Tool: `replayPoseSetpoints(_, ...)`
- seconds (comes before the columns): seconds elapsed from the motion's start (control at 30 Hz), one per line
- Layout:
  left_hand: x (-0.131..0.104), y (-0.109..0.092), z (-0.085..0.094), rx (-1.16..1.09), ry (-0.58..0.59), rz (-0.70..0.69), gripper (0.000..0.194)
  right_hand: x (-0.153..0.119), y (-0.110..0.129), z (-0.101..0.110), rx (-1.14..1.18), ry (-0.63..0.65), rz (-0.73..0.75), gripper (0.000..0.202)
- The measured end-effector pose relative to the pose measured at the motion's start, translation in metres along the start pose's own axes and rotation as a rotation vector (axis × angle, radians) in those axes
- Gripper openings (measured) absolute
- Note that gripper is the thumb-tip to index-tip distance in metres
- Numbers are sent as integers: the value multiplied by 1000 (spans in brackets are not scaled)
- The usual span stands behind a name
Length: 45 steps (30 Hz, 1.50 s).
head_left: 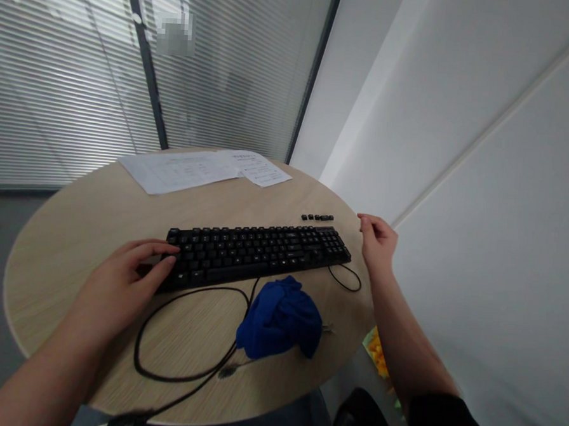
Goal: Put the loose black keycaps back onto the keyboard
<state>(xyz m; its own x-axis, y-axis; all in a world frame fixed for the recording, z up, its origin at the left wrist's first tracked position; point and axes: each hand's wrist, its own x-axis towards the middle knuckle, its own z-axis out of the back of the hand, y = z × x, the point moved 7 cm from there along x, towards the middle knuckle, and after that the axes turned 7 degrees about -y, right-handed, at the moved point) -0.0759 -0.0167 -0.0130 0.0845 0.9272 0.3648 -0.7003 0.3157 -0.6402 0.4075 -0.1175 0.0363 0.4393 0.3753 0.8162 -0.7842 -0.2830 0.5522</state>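
Observation:
A black keyboard [258, 253] lies across the round table, most of its keys in place. My left hand [133, 272] grips its left end, with thumb and fingertips at the edge keys. Past the right end of the keyboard, my right hand [379, 240] is raised near the table edge with its fingers curled together; whatever may be between the fingertips is too small to make out. Several loose black keycaps [317, 218] sit in a row behind the keyboard's right end. In front of the keyboard is a crumpled blue cloth [281, 319].
A small thin-handled brush [228, 371] pokes out from under the cloth. The black cable [180, 380] loops over the table's [74, 227] near side. Printed papers [186, 170] lie at the back. A white wall [494, 217] stands close on the right, a blinds-covered glass partition [239, 64] behind.

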Motion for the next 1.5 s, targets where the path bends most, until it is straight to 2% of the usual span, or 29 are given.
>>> replayPoseSetpoints(0.07,0,0,0,-15,-4,7,46,17,-6,3,-4,12,-35,42)
replayPoseSetpoints(0.13,0,0,1,-31,-11,9,44,33,-13,-10,-37,150,-67,41)
replayPoseSetpoints(0.27,0,0,2,-44,-18,18,39,42,-23,-71,-243,640,19,29)
replayPoseSetpoints(0.33,-1,-1,3,-40,-27,10,36,41,-27,-101,-307,771,94,21)
replayPoseSetpoints(0.43,-3,-1,4,-36,-51,12,34,39,-33,-138,-342,853,132,16)
replayPoseSetpoints(0.53,-4,0,5,-76,-59,24,35,35,-42,-163,-386,927,135,18)
replayPoseSetpoints(0.67,-5,0,5,-92,-62,25,35,27,-50,-182,-407,1000,133,13)
replayPoseSetpoints(0.8,-5,-3,7,-105,-66,26,37,20,-49,-192,-373,1016,132,9)
replayPoseSetpoints(0.9,-6,-5,7,-94,-60,26,38,19,-40,-186,-326,975,125,7)
replayPoseSetpoints(0.97,-6,-5,7,-87,-60,26,38,18,-30,-170,-290,912,119,9)
replayPoseSetpoints(1.1,-7,-3,8,-109,-68,44,38,-4,-8,-110,-206,772,113,22)
replayPoseSetpoints(1.2,-6,-3,8,-119,-69,51,41,-33,15,-62,6,596,205,17)
replayPoseSetpoints(1.27,-6,-3,7,-91,-55,71,44,-51,26,-42,46,510,276,11)
replayPoseSetpoints(1.37,-7,-1,5,-57,-49,94,48,-65,33,-33,37,469,345,7)
replayPoseSetpoints(1.5,-7,-3,5,-63,-52,67,48,-70,32,-44,31,568,432,7)
